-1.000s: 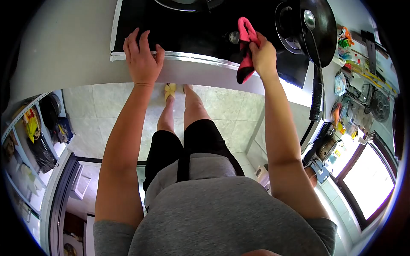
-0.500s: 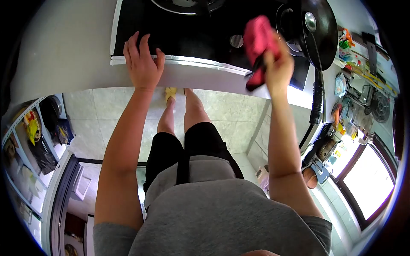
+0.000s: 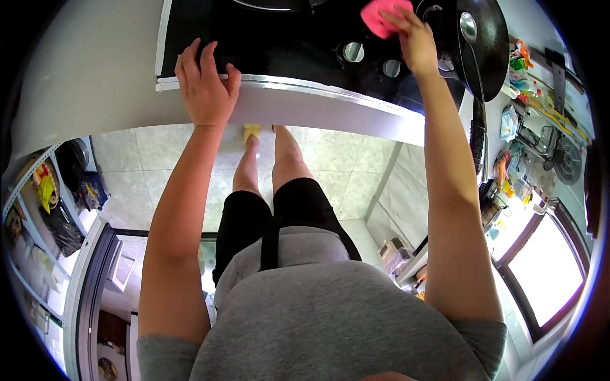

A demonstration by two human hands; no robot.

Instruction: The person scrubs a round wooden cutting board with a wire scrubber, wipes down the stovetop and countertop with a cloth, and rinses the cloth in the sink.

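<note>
A pink cloth (image 3: pixel 382 20) lies under the fingers of my right hand (image 3: pixel 416 44), against the black glass top of the gas stove (image 3: pixel 273 54). Two silver knobs show just below it, the left knob (image 3: pixel 353 52) and the right knob (image 3: pixel 391 67). My left hand (image 3: pixel 206 86) rests with spread fingers on the stove's front left corner, its thumb by the metal edge strip (image 3: pixel 279 80). Nothing is in that hand. To the right of the cloth stands a dark wok (image 3: pixel 492 54) with a ladle (image 3: pixel 468 28) in it.
A burner ring (image 3: pixel 279 6) is at the top edge. The wok's black handle (image 3: pixel 477 130) sticks out past the counter front on the right. Shelves (image 3: pixel 57 190) with pans and bags stand at the left. Kitchen items crowd the right side near a window (image 3: pixel 546 270).
My right hand has carried the pink cloth away from the stove's front edge, farther back onto the glass, uncovering the right knob. My left hand stays at the corner.
</note>
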